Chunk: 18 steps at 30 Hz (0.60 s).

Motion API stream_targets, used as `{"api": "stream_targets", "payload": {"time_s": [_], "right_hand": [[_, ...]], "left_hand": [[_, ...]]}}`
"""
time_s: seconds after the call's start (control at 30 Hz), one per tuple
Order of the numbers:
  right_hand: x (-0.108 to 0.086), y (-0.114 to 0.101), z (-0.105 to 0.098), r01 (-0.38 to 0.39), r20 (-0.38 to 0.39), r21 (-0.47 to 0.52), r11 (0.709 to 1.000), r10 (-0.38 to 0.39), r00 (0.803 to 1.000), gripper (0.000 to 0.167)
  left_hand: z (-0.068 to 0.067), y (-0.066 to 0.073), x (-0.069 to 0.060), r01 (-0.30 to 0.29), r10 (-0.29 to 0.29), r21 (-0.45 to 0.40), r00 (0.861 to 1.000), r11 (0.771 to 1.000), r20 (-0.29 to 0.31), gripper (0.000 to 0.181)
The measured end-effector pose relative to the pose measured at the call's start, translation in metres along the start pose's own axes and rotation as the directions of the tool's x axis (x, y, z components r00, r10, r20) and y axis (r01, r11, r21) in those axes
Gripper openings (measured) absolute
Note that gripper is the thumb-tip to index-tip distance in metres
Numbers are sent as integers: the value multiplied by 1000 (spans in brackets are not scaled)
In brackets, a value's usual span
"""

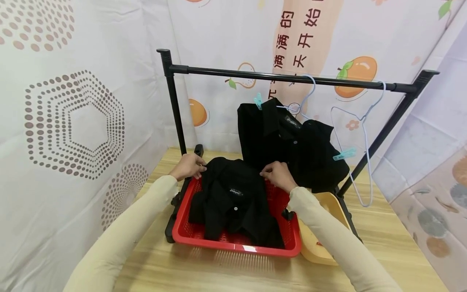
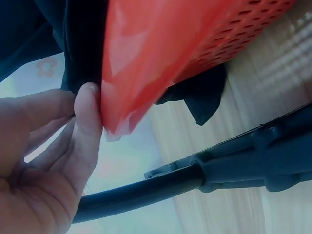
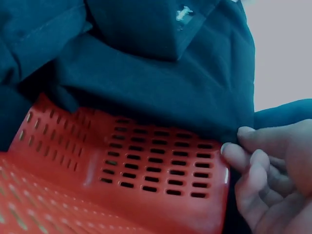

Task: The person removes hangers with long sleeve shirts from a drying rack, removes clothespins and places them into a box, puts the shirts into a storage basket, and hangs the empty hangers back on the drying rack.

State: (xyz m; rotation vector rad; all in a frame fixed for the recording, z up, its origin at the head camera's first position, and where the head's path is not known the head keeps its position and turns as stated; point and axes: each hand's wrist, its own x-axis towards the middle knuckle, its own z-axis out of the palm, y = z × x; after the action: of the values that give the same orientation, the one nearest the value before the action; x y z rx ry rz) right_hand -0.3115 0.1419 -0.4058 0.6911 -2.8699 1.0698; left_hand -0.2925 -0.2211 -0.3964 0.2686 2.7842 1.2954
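Note:
A black collared shirt (image 1: 235, 182) lies bunched in a red perforated basket (image 1: 237, 243), its label and a white button showing. At the basket's back left corner my left hand (image 1: 189, 165) pinches the shirt's edge; in the left wrist view the thumb and fingers of the left hand (image 2: 53, 141) meet on dark cloth beside the red rim. My right hand (image 1: 279, 175) pinches the opposite edge of the same shirt, and the right wrist view shows the fingertips of the right hand (image 3: 273, 170) on its cloth (image 3: 204, 97) by the basket wall (image 3: 156, 161).
A black rack (image 1: 251, 75) stands behind, with another black shirt (image 1: 292, 142) on a light blue hanger (image 1: 310, 87), carrying clothespins (image 1: 344, 154). An unoccupied hanger (image 1: 366, 138) hangs at the right. A yellow basin (image 1: 315, 243) sits beside the red basket on the wooden table (image 1: 394, 251).

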Motion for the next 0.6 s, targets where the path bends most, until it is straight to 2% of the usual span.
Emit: {"api": "stream_targets", "payload": {"time_s": [0.2, 0.3, 0.4, 0.5, 0.6], "right_hand": [[-6, 0, -10, -20, -21, 151, 988, 23, 1000, 16], [-12, -5, -18, 1, -39, 172, 985, 6, 999, 18], [-22, -12, -29, 31, -73, 182, 983, -18, 997, 19], [-36, -20, -39, 57, -89, 200, 978, -40, 995, 21], [-53, -27, -44, 94, -82, 211, 973, -78, 994, 21]], "left_hand": [[-10, 2, -11, -74, 70, -50, 994, 996, -83, 21], [-20, 6, -21, -116, 109, -52, 985, 992, -132, 25], [-28, 11, -31, -161, 157, -6, 971, 987, -182, 28], [-33, 16, -43, -203, 207, 41, 959, 978, -192, 27], [-35, 21, -59, -264, 273, 78, 949, 961, -156, 22]]}}
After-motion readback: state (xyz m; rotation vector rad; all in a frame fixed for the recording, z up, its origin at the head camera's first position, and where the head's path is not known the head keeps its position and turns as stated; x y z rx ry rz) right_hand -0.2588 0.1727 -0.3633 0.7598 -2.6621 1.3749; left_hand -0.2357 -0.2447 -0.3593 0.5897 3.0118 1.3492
